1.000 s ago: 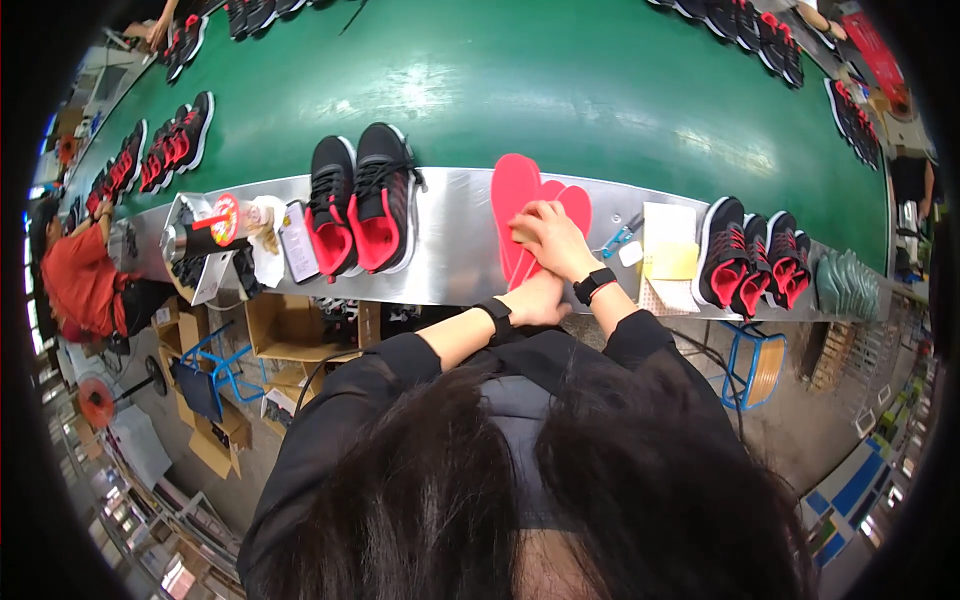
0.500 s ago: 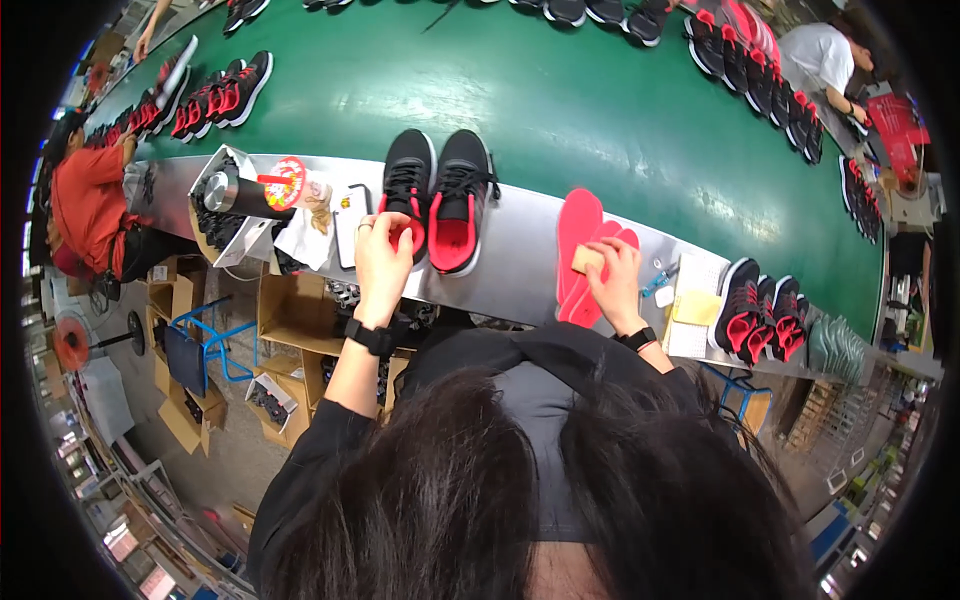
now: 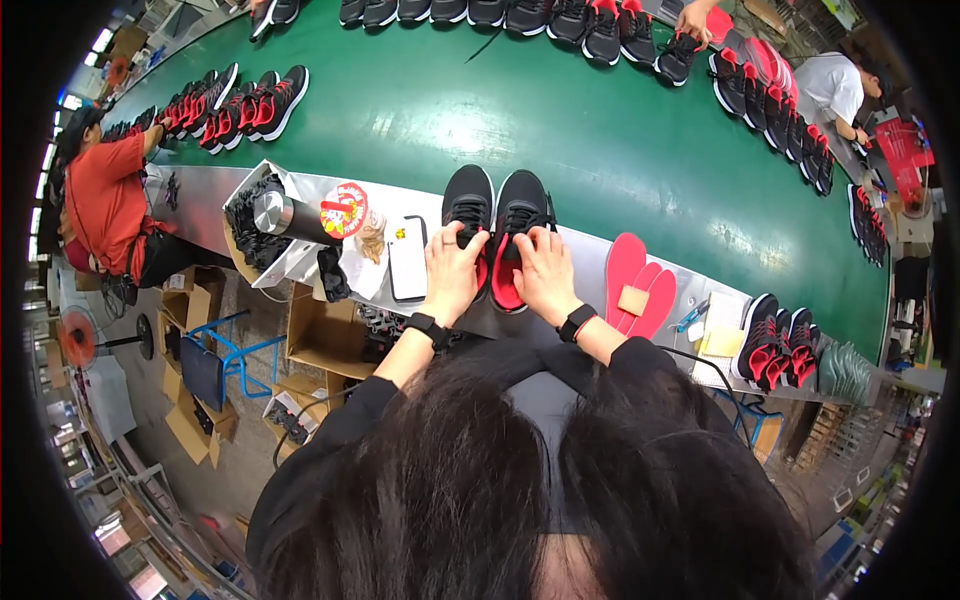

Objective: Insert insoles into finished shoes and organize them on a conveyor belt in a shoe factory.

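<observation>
Side by side on the metal edge in front of me stand two black sneakers with red lining, toes pointing away: a left sneaker [image 3: 468, 197] and a right sneaker [image 3: 522, 204]. My left hand [image 3: 452, 272] is closed at the left one's opening, thumb and fingers at its tongue and laces. At the right one's opening, my right hand [image 3: 543, 274] has its fingers bent over the tongue and collar. Both hands partly hide the shoe openings. Right of them lie red insoles [image 3: 627, 262], with a small tan block [image 3: 632, 300] resting on top.
Left of the sneakers are a white-cased phone [image 3: 408, 262], a lidded drink cup [image 3: 343, 210] and a dark tumbler [image 3: 290, 217]. A notepad [image 3: 722, 325] and more sneakers [image 3: 762, 340] sit at right. Shoes line the green table's far side, where another person's hand [image 3: 694, 22] touches one.
My right hand has let go of the tan block, leaving it on the insoles, and moved left to the right sneaker. My left hand stays at the left sneaker. The view has shifted.
</observation>
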Motion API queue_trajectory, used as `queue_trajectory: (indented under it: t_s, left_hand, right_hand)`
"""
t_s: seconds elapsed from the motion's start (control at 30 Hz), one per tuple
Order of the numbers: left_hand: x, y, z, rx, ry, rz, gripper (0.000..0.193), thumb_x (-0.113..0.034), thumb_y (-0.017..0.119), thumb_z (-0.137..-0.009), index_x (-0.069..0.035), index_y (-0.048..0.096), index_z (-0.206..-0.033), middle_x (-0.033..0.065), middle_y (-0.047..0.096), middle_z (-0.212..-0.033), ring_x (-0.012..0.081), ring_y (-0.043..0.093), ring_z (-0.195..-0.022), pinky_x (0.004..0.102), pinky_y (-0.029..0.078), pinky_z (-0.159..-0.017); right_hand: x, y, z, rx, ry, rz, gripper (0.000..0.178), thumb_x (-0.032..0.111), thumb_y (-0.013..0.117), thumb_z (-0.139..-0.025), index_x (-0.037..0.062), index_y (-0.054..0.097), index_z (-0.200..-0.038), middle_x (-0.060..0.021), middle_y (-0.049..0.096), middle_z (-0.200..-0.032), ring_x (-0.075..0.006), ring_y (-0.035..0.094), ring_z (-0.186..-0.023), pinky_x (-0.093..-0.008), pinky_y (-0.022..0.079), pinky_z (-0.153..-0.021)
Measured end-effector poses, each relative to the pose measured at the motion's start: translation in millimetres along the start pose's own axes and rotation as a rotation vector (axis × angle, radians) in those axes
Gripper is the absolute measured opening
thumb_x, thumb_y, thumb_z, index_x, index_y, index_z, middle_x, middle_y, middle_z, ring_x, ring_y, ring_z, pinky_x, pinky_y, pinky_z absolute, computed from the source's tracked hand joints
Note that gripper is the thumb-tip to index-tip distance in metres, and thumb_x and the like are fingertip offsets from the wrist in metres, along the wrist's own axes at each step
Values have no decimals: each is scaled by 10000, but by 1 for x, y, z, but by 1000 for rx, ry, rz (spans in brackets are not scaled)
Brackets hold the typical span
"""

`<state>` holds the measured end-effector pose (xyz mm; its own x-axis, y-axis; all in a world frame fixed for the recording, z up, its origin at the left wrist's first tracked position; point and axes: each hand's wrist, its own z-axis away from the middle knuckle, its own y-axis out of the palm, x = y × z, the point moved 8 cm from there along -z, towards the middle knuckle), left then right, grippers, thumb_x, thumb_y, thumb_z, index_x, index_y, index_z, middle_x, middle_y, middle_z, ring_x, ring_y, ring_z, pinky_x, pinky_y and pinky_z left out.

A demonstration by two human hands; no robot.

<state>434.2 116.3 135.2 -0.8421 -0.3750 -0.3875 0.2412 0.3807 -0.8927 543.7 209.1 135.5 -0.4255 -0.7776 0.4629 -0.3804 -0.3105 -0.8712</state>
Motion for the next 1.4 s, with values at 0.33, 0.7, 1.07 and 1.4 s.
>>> queue_trajectory:
  t_s: [0.33, 0.7, 1.07, 1.4]
  left_hand:
    - [2, 13, -27, 225, 122, -86, 428, -28, 587, -703, -91, 563, -1126, 82, 606, -1007, 254, 532, -1062, 465, 309, -960]
    - [41, -4, 9, 33, -57, 250, 132, -202, 688, -775, -166, 629, -887, -15, 571, -850, 181, 554, -954, 427, 300, -855]
    - [23, -11, 64, 122, -59, 457, 179, -205, 740, -732, -170, 634, -873, -18, 559, -968, 196, 539, -1051, 469, 236, -951]
    - [24, -31, 91, 62, 54, 158, 242, -141, 686, -774, -120, 629, -1008, 18, 625, -906, 212, 558, -984, 388, 362, -840]
  right_hand:
    - [-91, 41, -22, 135, 492, -568, 477, 91, 625, -712, 24, 559, -1180, -183, 587, -1107, -317, 592, -963, -385, 481, -846]
    - [15, -8, 2, 712, -116, -110, 328, 357, 669, -835, 62, 731, -963, -171, 706, -891, -341, 666, -843, -401, 534, -788]
    - [60, 84, -57, 744, -197, -217, 164, 195, 659, -774, 90, 703, -892, -121, 688, -910, -309, 630, -951, -402, 510, -848]
    - [96, 75, -33, 417, -502, 291, 411, 234, 756, -645, 78, 595, -989, -98, 587, -1037, -254, 541, -1044, -383, 454, -847]
